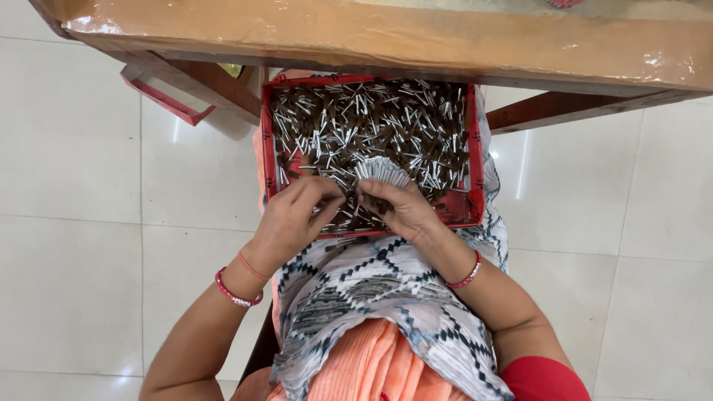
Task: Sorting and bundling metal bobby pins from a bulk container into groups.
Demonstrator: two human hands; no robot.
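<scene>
So you've got a red tray (478,194) sitting on your lap, right under the near edge of the wooden tabletop (416,41), and it's packed with small silver-tipped dark sticks (371,119). Your right hand (401,208) is at the tray's near edge, grip clamped on a fanned bundle of sticks (382,171) with the silver ends pointing up toward the tabletop. Your left hand (293,215) is just beside it, also at the tray's near edge, fingers pinched together down in the loose pile; can't tell if there's a stick in that pinch or not. The two hands are almost touching. A patterned grey-and-white cloth (371,286) lies under the tray across your lap, and there's a second red tray (167,100) off to the left of the first one, below the tabletop.
</scene>
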